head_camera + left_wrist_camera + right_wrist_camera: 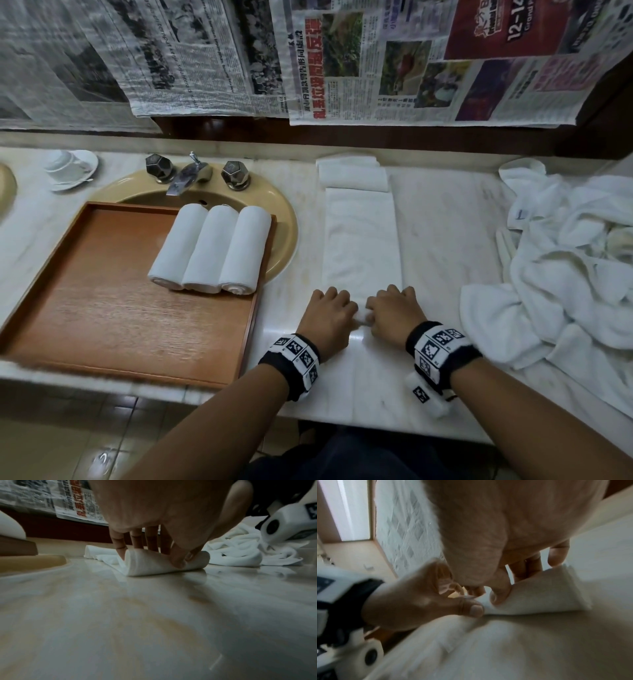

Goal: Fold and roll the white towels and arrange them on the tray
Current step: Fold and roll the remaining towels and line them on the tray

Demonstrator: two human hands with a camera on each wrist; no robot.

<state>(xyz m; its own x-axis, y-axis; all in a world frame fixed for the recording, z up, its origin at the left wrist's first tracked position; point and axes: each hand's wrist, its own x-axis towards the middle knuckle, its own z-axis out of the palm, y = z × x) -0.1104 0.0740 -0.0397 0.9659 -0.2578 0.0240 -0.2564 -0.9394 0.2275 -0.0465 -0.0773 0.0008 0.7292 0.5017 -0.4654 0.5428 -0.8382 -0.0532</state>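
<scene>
Because a tight roll starts at the near edge, we curl left hand (328, 317) and right hand (394, 313) around the folded towel (361, 240).

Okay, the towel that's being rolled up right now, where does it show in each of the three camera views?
Head: the towel being rolled lies right of centre, its near end under both hands.
Left wrist: upper centre, the started roll under the left hand.
Right wrist: centre right, its rolled end under the right hand.
Shared landmark: the left thumb pressing on the roll shows in all three views.
</scene>
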